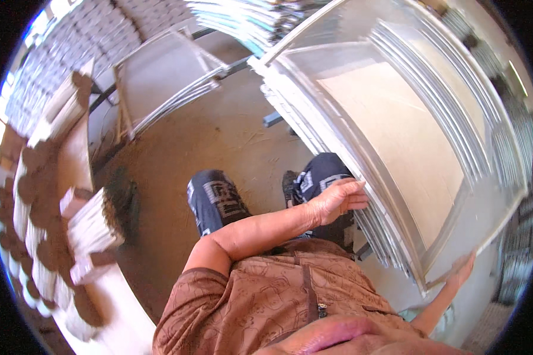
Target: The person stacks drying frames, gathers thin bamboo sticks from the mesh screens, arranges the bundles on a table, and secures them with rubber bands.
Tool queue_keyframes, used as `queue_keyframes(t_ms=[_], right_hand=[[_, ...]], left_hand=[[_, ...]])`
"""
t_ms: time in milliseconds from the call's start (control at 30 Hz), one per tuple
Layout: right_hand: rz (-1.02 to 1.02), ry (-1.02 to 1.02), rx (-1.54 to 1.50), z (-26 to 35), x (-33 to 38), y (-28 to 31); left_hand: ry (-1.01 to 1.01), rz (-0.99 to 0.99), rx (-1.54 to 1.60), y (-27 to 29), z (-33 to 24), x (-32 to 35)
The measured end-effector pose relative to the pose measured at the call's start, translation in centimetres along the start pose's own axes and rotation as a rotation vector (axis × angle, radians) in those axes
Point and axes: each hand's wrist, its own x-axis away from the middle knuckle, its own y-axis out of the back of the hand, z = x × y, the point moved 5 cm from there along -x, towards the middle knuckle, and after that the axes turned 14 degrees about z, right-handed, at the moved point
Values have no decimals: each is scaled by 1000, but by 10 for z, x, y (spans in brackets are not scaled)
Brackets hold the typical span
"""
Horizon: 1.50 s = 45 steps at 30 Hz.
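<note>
Dusty brown floor (219, 136) spreads under you, in what looks like a workshop crowded with stacked frames and white bundles.

Nearest to you, your left hand (337, 198) reaches across your body and lies on the near edge of the big white framed panel (397, 136), fingers curled over that edge with the thumb on top; it is closed on the frame, probably to steady the long side so the panel does not swing. Your right hand (463, 267) holds the panel's lower corner from beneath, fingers wrapped on the rim, which likely takes the weight. The panel itself stands tilted at your right, just past your knees, its pale board centre facing up toward you. Behind its near edge, a stack of thin white frames (379, 236) leans in layers, touching or nearly touching it; I cannot tell which.

Farther left, bundles of white strips with brown ends (92, 228) are piled along the side. Beyond your legs, another framed panel (160, 77) leans by a dark rail, and rows of white stock (89, 29) fill the far wall.
</note>
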Motion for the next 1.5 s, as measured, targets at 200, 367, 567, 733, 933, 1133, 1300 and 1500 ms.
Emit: queue_keyframes(t_ms=[200,367,567,733,933,1133,1300,1500], right_hand=[[-37,29,-130,24,33,-2],[-51,103,90,78,83,-49],[-24,70,-154,102,82,-61],[288,192,-229,108,81,-203],[793,144,-645,132,224,-538],[1270,482,-291,126,318,-677],[1424,318,-126,53,296,-728],[1442,145,-15,-4,274,-756]], left_hand=[[-59,82,-58,-4,-20,28],[-48,121,-191,-19,-19,41],[-231,165,-164,-34,-65,63],[-509,269,-16,-37,-100,72],[-816,-476,-125,-3,-148,138],[-828,-1250,-542,94,-309,278],[-809,-1377,-603,220,-392,369],[-809,-1320,-503,322,-459,424]])
